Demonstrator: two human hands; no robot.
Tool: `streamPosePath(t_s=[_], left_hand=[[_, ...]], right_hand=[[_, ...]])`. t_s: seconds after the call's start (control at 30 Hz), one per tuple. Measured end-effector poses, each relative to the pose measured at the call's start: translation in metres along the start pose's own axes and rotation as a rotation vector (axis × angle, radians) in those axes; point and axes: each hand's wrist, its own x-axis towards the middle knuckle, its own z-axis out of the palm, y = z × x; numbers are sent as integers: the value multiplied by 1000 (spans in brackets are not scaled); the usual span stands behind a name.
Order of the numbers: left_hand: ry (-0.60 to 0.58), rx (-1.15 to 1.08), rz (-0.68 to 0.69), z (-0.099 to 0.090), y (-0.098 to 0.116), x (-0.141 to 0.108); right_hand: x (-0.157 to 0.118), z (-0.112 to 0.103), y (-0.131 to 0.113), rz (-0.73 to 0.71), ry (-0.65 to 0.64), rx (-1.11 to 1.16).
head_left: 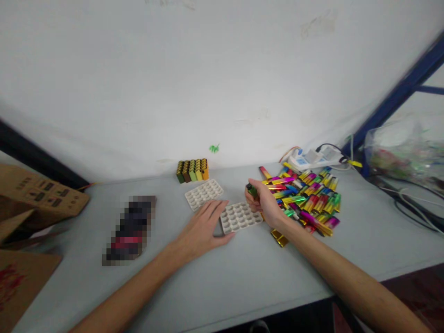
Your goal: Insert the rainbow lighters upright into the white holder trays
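Observation:
My right hand [262, 203] is closed around a dark green lighter [252, 190], whose top pokes out above the fingers. It is over the right end of a white tray with rows of small round pockets [239, 217]. My left hand [204, 226] lies with fingers stretched and thumb apart at the tray's left edge, holding nothing. Behind it rests a second pocketed tray [204, 194]. To the right of my right hand spreads a heap of shiny, many-coloured lighters [308, 199], partly hidden by my forearm.
A block of upright lighters in rows [192, 170] stands against the wall. A pixelated dark item [130, 231] lies on the left, beside cardboard boxes [38, 194]. A white power strip [312, 158] with cables sits at the back right, near a clear plastic bag [402, 152].

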Motion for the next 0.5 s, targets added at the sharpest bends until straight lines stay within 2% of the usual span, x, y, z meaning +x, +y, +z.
streamPosePath(t_s=[0.13,0.27,0.37,0.5], left_hand=[[47,114,-46,-2,-2,-3],[48,144,-58,-4,-3,-5],[38,140,-65,-4,-3,-4],[48,118,-98,-4,-3,-4]], right_hand=[[-3,1,0,17,17,5],[-8,3,-2,23,-73,14],[-9,3,1,-59,-61,-52],[-5,-2,13,-200,44,-235]])
